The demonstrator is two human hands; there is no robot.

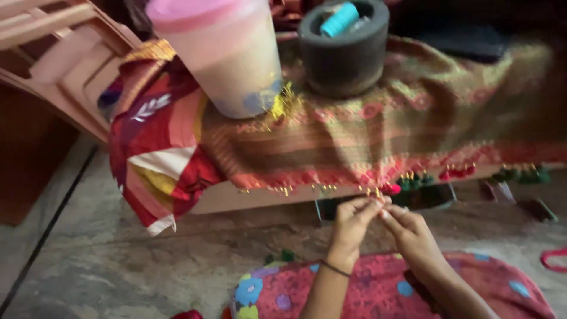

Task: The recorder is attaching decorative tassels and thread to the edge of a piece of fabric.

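My left hand [352, 223] and my right hand [407, 227] meet at the lower edge of a patterned cloth [378, 136] draped over a low platform. Both pinch the cloth's fringe where a small red tassel [391, 189] hangs. The fingertips touch each other there. A row of red and green tassels [466, 172] runs along the hem to the right. A dark band sits on my left wrist. Whether a needle or thread is between the fingers is too blurred to tell.
On the cloth stand a pale plastic jar with a pink lid [221, 56] and a dark round stone bowl [345, 50] holding a teal thread spool [339, 19]. A wooden frame [56, 53] is at the upper left. My floral-clad lap [384, 289] is below; stone floor [118, 260] lies left.
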